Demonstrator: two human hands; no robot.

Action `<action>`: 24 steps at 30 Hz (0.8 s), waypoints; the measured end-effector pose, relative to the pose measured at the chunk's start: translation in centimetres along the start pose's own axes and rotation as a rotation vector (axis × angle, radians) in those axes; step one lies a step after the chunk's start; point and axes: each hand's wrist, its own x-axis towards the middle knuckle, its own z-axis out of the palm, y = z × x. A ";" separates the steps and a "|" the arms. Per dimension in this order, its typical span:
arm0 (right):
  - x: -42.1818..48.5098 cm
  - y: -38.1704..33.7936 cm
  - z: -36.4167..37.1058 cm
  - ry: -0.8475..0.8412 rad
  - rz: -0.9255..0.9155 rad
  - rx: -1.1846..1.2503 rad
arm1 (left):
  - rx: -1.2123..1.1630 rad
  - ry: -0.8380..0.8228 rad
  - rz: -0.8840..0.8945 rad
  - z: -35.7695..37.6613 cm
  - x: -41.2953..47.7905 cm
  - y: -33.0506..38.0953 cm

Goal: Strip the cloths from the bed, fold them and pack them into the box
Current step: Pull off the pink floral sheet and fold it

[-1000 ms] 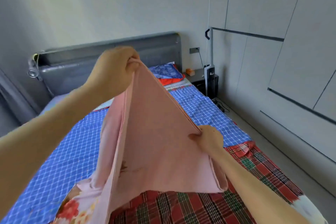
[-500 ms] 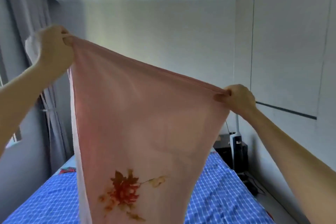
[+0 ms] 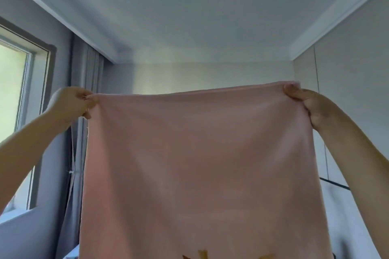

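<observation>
You look up at a white ceiling [image 3: 189, 17], with a window [image 3: 14, 90] and grey curtain [image 3: 84, 82] on your left and pale wall panels [image 3: 353, 90] on your right. Your left hand [image 3: 71, 102] and right hand [image 3: 309, 107] each pinch a top corner of the pink cloth [image 3: 200, 164], which hangs spread out between them.

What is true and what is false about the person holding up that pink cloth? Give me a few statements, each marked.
1. The left hand and the right hand each pinch a top corner of the pink cloth. True.
2. The pink cloth lies flat on a bed. False: it hangs in the air, spread between the hands.
3. The window is on the right. False: it is on the left, near the grey curtain.
4. An orange print shows at the bottom. True.
</observation>
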 end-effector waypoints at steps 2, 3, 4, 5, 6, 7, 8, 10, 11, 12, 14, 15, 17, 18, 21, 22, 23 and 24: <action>1.8 2.0 -0.2 0.002 0.053 -0.156 | 0.026 -0.128 -0.078 1.4 1.1 -1.4; 2.5 3.8 -0.1 0.003 0.093 -0.319 | 0.086 -0.205 -0.122 2.5 1.1 -2.6; 3.2 6.2 0.2 -0.008 0.133 -0.515 | 0.181 -0.295 -0.157 4.1 1.0 -4.3; 3.9 9.1 0.4 -0.026 0.204 -0.720 | 0.312 -0.387 -0.180 6.0 0.5 -6.4; 4.6 12.6 0.4 -0.077 0.300 -0.896 | 0.446 -0.460 -0.199 8.2 -0.5 -8.6; 5.0 15.9 0.7 -0.120 0.401 -1.039 | 0.545 -0.495 -0.223 10.4 -1.5 -10.8; 5.2 19.0 1.0 -0.136 0.457 -1.179 | 0.586 -0.507 -0.270 12.7 -2.3 -13.0; 6.1 23.2 1.5 -0.007 0.489 -1.308 | 0.514 -0.430 -0.371 16.3 -2.5 -15.4; 7.3 24.1 2.2 0.110 0.466 -1.225 | 0.436 -0.337 -0.381 17.7 -1.6 -15.7; 8.8 24.3 2.6 0.229 0.423 -1.045 | 0.344 -0.219 -0.362 18.7 -0.1 -15.4; 13.4 24.0 3.7 0.397 0.340 -0.541 | 0.146 0.032 -0.269 19.8 4.1 -13.6; 15.2 22.6 4.0 0.439 0.295 -0.343 | 0.050 0.154 -0.214 19.4 6.1 -12.1; 17.8 19.6 4.4 0.453 0.164 -0.118 | -0.175 0.279 -0.135 18.3 9.2 -9.6; 18.2 17.8 4.7 0.422 0.105 -0.038 | -0.321 0.286 -0.121 17.5 9.9 -8.6; 16.9 14.2 5.1 0.296 0.040 0.055 | -0.503 0.261 -0.055 15.0 10.2 -7.7; 15.7 14.0 5.1 0.272 0.045 0.001 | -0.482 0.247 -0.042 14.3 9.6 -8.1; 14.5 13.9 5.1 0.258 0.044 -0.085 | -0.485 0.228 -0.029 13.8 8.9 -8.6; 13.3 14.2 5.2 0.249 0.041 -0.163 | -0.487 0.204 -0.038 13.5 8.1 -9.5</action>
